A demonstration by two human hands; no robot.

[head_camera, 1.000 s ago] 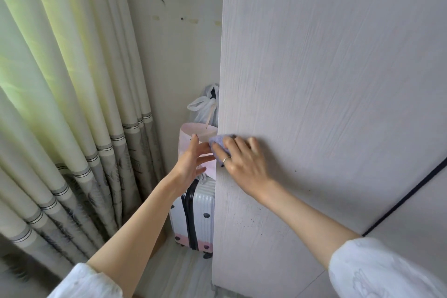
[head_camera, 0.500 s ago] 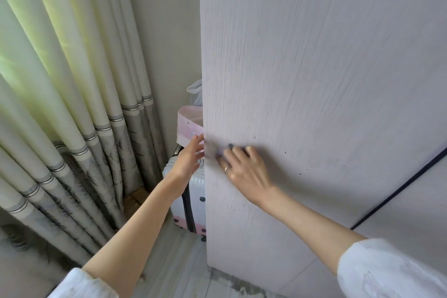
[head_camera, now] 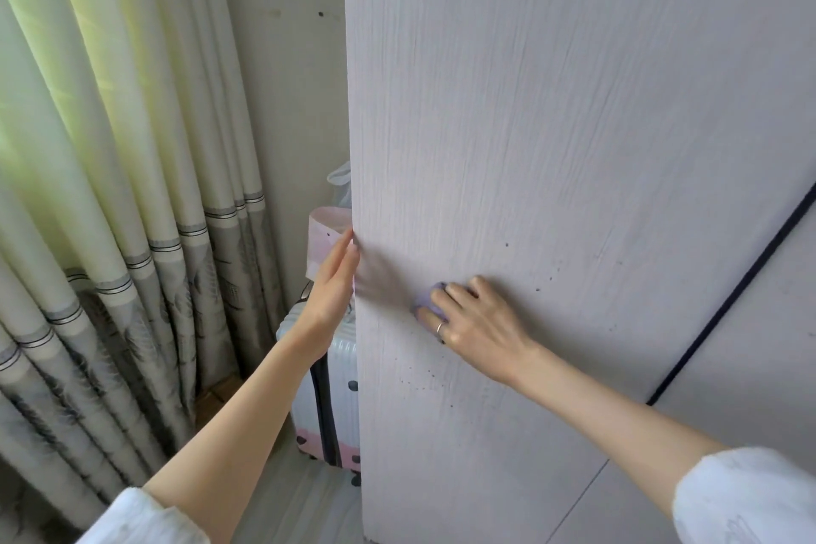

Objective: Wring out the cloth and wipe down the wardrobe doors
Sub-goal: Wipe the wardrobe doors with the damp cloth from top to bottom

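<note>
A pale grey wood-grain wardrobe door (head_camera: pixel 552 124) fills the right of the view, speckled with small dark spots low down. My right hand (head_camera: pixel 474 318) presses a small lilac cloth (head_camera: pixel 426 300) flat against the door; only the cloth's left edge shows past the fingers. A damp streak runs from the cloth to the door's left edge. My left hand (head_camera: pixel 333 283) holds that left edge with straight fingers, the thumb on the door's face.
Cream and grey striped curtains (head_camera: pixel 132 212) hang at the left. Behind the door stand a white suitcase (head_camera: pixel 335 389) with black dots and a pink band, a pink bag (head_camera: pixel 324 234) on top. A dark gap (head_camera: pixel 728 292) separates the neighbouring door at right.
My right hand has slid the cloth rightward from the door's left edge, leaving a damp streak. My left hand stays at the edge. The view has shifted.
</note>
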